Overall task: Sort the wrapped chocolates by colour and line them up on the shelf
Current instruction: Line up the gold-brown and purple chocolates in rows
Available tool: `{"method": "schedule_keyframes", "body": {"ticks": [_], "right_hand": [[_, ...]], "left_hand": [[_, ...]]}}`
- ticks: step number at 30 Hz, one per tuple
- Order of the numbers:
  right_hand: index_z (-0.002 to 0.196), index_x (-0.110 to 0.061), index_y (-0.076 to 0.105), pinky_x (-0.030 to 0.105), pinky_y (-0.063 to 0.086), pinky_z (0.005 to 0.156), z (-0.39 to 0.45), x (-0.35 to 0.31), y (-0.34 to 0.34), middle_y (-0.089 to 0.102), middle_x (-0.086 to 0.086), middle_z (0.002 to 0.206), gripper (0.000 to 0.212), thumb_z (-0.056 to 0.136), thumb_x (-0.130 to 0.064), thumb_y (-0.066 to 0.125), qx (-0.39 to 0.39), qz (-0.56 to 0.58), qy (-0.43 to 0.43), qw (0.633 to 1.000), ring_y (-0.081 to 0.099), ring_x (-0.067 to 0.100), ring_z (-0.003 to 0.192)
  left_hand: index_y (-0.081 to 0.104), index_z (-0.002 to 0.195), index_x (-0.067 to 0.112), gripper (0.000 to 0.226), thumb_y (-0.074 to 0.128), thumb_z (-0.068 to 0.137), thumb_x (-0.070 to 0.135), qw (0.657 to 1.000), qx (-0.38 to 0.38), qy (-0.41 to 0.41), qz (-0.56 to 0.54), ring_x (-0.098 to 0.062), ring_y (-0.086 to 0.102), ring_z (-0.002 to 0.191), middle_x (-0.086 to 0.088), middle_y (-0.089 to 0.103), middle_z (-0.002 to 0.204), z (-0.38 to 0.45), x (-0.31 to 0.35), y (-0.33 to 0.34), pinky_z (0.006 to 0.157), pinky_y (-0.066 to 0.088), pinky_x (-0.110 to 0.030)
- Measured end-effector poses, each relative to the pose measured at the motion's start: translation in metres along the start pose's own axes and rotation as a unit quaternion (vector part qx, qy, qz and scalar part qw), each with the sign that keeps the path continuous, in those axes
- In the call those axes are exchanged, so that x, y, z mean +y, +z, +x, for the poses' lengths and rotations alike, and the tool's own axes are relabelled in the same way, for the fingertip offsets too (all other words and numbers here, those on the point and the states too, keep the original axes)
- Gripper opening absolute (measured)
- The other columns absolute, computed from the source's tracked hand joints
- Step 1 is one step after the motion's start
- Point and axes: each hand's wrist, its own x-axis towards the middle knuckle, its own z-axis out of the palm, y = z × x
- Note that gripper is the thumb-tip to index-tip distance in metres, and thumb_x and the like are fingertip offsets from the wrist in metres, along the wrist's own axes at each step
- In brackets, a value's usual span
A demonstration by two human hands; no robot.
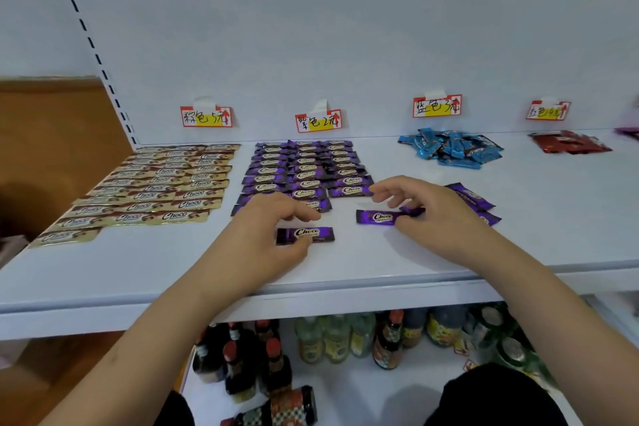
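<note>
On the white shelf [103, 273] my left hand [266, 235] pinches a purple chocolate [306, 235] lying flat, thumb below it and fingers above. My right hand [425, 209] pinches the right end of another purple chocolate [377, 217]. Behind them lie neat rows of purple chocolates [304, 169] under a purple price tag [318, 121]. A few loose purple chocolates [473, 197] lie right of my right hand. Gold-brown chocolates [155, 190] are lined up at the left.
A loose heap of blue chocolates [449, 149] and a heap of red ones [570, 142] sit further right, each under its tag. Bottles [332, 339] stand on the lower shelf below. A brown wall panel [52, 149] is at the left.
</note>
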Motion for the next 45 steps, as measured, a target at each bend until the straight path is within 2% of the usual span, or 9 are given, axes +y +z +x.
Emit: {"method": "schedule_keyframes", "body": {"ticks": [6, 13, 18, 21, 26, 31, 35, 38, 45], "right_hand": [[0.12, -0.036, 0.061, 0.022, 0.041, 0.09, -0.002, -0.001, 0.005, 0.061, -0.022, 0.111, 0.047, 0.086, -0.004, 0.058, -0.032, -0.056, -0.02, 0.998, 0.051, 0.0, 0.106], [0.117, -0.038, 0.063, 0.005, 0.038, 0.085, -0.002, -0.003, 0.005, 0.065, -0.022, 0.109, 0.049, 0.085, 0.0, 0.06, 0.0, -0.039, -0.048, 0.998, 0.054, -0.003, 0.106], [0.121, -0.037, 0.062, 0.009, 0.037, 0.089, -0.002, -0.003, 0.006, 0.06, -0.022, 0.112, 0.047, 0.088, -0.004, 0.062, -0.001, -0.087, -0.08, 0.993, 0.049, -0.001, 0.108], [0.122, -0.037, 0.061, 0.01, 0.034, 0.089, -0.001, -0.002, 0.006, 0.056, -0.019, 0.112, 0.041, 0.091, -0.011, 0.064, 0.002, -0.114, -0.092, 0.989, 0.046, 0.0, 0.108], [0.112, -0.033, 0.069, 0.006, 0.036, 0.073, 0.003, -0.002, 0.008, 0.057, -0.021, 0.095, 0.027, 0.091, -0.017, 0.068, 0.005, -0.097, -0.084, 0.992, 0.051, -0.005, 0.087], [0.113, -0.028, 0.073, 0.007, 0.035, 0.079, 0.005, -0.003, 0.006, 0.061, -0.019, 0.099, 0.022, 0.093, -0.025, 0.064, 0.031, -0.13, -0.083, 0.988, 0.05, -0.003, 0.09], [0.116, -0.034, 0.069, 0.017, 0.036, 0.091, 0.0, -0.003, 0.004, 0.057, -0.028, 0.107, 0.03, 0.089, -0.044, 0.064, -0.009, -0.174, -0.119, 0.978, 0.049, -0.001, 0.102], [0.12, -0.036, 0.064, 0.015, 0.037, 0.088, -0.003, 0.002, -0.005, 0.054, -0.032, 0.103, 0.033, 0.088, -0.043, 0.066, -0.016, -0.147, -0.074, 0.986, 0.048, -0.004, 0.1], [0.113, -0.035, 0.067, 0.024, 0.045, 0.083, 0.012, -0.001, -0.003, 0.063, -0.015, 0.103, 0.027, 0.087, -0.038, 0.07, -0.035, -0.115, -0.035, 0.992, 0.053, 0.002, 0.093]], "left_hand": [[0.066, 0.113, 0.039, 0.029, 0.066, 0.089, 0.023, 1.0, -0.002, 0.01, 0.012, 0.009, 0.043, 0.111, 0.028, 0.055, 0.107, -0.001, -0.004, 0.004, 0.085, 0.029, 0.003], [0.067, 0.109, 0.038, 0.033, 0.07, 0.086, 0.016, 0.998, 0.01, 0.004, -0.055, -0.002, 0.055, 0.099, 0.024, 0.058, 0.098, -0.003, -0.003, 0.002, 0.085, 0.044, -0.015], [0.065, 0.109, 0.04, 0.035, 0.07, 0.086, 0.015, 0.997, 0.013, -0.011, -0.08, -0.001, 0.058, 0.103, 0.021, 0.063, 0.105, -0.004, -0.002, 0.002, 0.098, 0.049, -0.027], [0.065, 0.11, 0.039, 0.034, 0.07, 0.087, 0.014, 0.996, 0.015, -0.017, -0.083, 0.002, 0.058, 0.104, 0.02, 0.063, 0.107, -0.003, -0.002, 0.002, 0.1, 0.049, -0.027], [0.065, 0.11, 0.037, 0.032, 0.07, 0.087, 0.015, 0.996, 0.022, -0.021, -0.081, 0.004, 0.057, 0.103, 0.022, 0.062, 0.107, -0.003, -0.002, 0.002, 0.099, 0.049, -0.026], [0.065, 0.109, 0.038, 0.032, 0.07, 0.087, 0.016, 0.996, 0.018, -0.027, -0.08, 0.006, 0.056, 0.102, 0.021, 0.062, 0.107, -0.003, 0.0, 0.001, 0.097, 0.048, -0.02], [0.064, 0.109, 0.04, 0.032, 0.07, 0.087, 0.017, 0.997, 0.017, -0.033, -0.067, 0.006, 0.055, 0.101, 0.02, 0.062, 0.105, -0.002, 0.0, 0.001, 0.094, 0.048, -0.019], [0.065, 0.109, 0.038, 0.032, 0.07, 0.087, 0.016, 0.997, 0.017, -0.033, -0.069, 0.003, 0.056, 0.101, 0.019, 0.062, 0.101, -0.002, 0.001, 0.002, 0.094, 0.047, -0.019], [0.065, 0.104, 0.042, 0.031, 0.069, 0.087, 0.017, 0.998, 0.02, -0.029, -0.054, 0.002, 0.055, 0.097, 0.019, 0.061, 0.098, -0.002, -0.002, 0.002, 0.086, 0.046, -0.016]]}}
